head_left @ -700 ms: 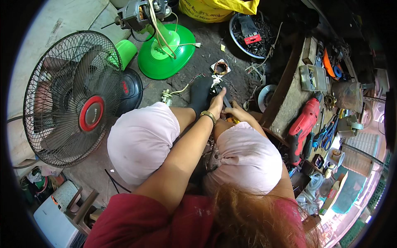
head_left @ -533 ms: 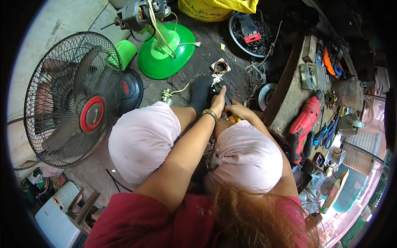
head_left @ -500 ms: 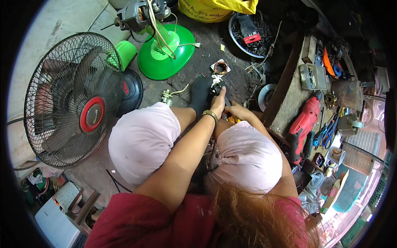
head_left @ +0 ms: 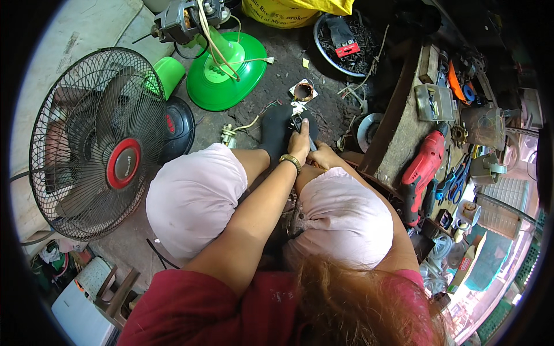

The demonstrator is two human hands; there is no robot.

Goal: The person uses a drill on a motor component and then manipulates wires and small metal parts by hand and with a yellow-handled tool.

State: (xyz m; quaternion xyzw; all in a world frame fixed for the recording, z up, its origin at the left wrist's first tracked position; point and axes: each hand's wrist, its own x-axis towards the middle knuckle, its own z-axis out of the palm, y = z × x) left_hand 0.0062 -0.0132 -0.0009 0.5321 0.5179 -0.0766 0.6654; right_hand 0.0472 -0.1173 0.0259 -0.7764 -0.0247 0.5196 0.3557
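Between my knees, my left hand (head_left: pixel 299 144) is closed around a small dark fan-motor part (head_left: pixel 296 122), thumb stretched along its top. Close on its right, my right hand (head_left: pixel 323 155) is closed on a tool with a grey shaft (head_left: pixel 313 143); its kind is mostly hidden by my fingers. A white fitting (head_left: pixel 298 108) shows just past the dark part, by my feet. Beyond it a motor stator with a copper winding (head_left: pixel 303 91) lies on the floor.
A caged fan (head_left: pixel 124 163) stands at left, near a green fan base (head_left: pixel 225 78) with an exposed motor (head_left: pixel 187 22). A basin of dark small metal pieces (head_left: pixel 344 55) sits at the far right. A red power tool (head_left: pixel 424 173) and blue-handled scissors (head_left: pixel 460 183) lie on the bench.
Both hands stay together, with the right hand shifted slightly up beside the left. The yellow-orange patch by the right hand is now mostly hidden. The whole view has shifted a little.
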